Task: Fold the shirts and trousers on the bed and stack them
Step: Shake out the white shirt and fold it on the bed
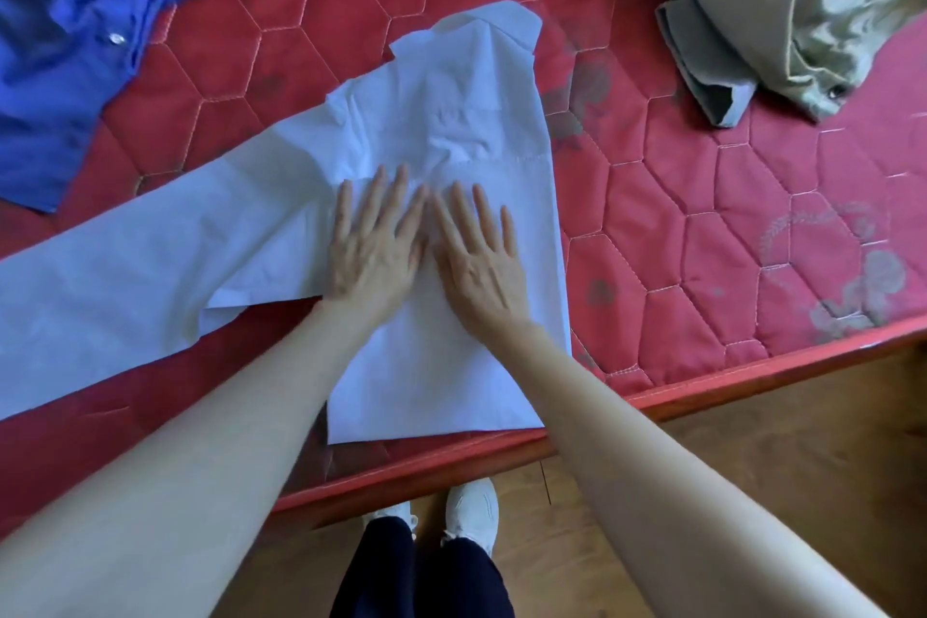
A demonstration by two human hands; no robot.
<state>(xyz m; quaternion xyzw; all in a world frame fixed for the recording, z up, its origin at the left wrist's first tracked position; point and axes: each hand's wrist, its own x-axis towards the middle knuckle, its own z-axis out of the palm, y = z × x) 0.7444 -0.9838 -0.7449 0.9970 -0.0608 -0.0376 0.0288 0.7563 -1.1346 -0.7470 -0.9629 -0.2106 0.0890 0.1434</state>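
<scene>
Flanking the white shirt (451, 126): blue shirt (65, 40), khaki trousers (782, 0).

Soft, even daylight with faint shadows and no glare. Wide-angle distortion bows the mattress edge (702, 379) and stretches the forearms. Slight motion blur softens the whole frame.

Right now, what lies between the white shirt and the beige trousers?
Only bare red mattress separates the white shirt from the beige trousers, as the head view shows.
</scene>
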